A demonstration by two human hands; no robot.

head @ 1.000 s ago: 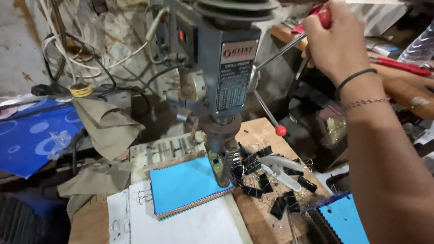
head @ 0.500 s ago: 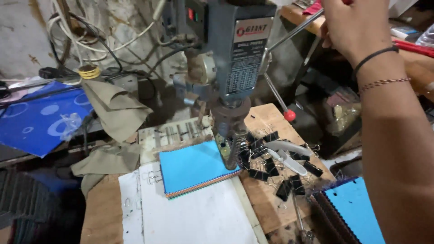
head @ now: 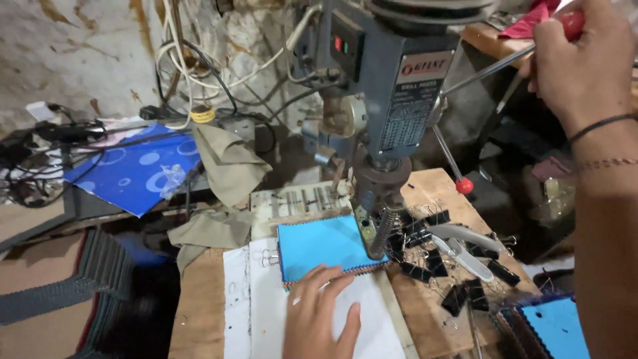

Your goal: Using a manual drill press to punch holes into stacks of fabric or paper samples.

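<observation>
Head cam, looking down at a drill press standing on a wooden worktop. The right hand is up top right with its grip wrapped tight around the red-tipped feed handle, wrist wearing a dark band. The left hand lies flat near the bottom of the shot, fingers spread out, pressing on the white sheet with fingertips touching the near edge of the blue booklet stack. So nothing pinched there, just a flat palm. That stack sits right under the spindle, and the drill bit meets its right-hand corner. Just to the right there's a messy pile of black binder clips with grey-handled pliers lying on top. Another blue booklet sits in the bottom right corner. Behind, a khaki rag and tangled cables against the wall.
</observation>
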